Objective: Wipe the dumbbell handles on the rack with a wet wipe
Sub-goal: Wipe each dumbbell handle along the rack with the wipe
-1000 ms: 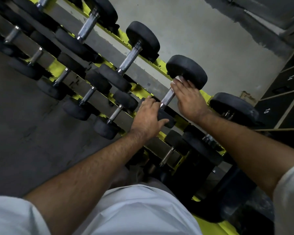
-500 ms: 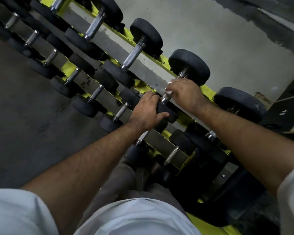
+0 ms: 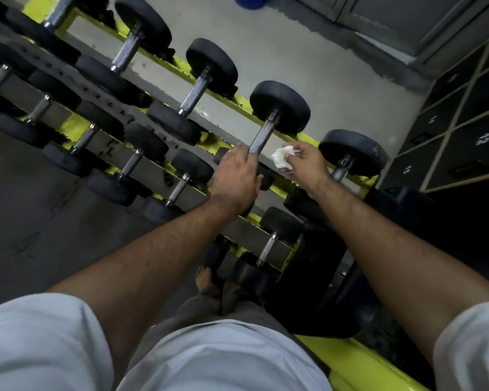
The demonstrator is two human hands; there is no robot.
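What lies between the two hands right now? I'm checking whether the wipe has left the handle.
In the head view, the chrome dumbbell handle runs between the left hand and the right hand. The wet wipe, pinched by the right hand, sits just off the handle's lower end.

Two hands show: the left hand (image 3: pixel 235 176) and the right hand (image 3: pixel 305 162). One wipe (image 3: pixel 283 160) is in view. On the rack (image 3: pixel 290 134) the top row shows five dumbbells, counting the one (image 3: pixel 261 134) by the left hand. The lower rows hold at least seven more; some are partly hidden. One bare foot (image 3: pixel 206 280) is visible, and two sleeves.
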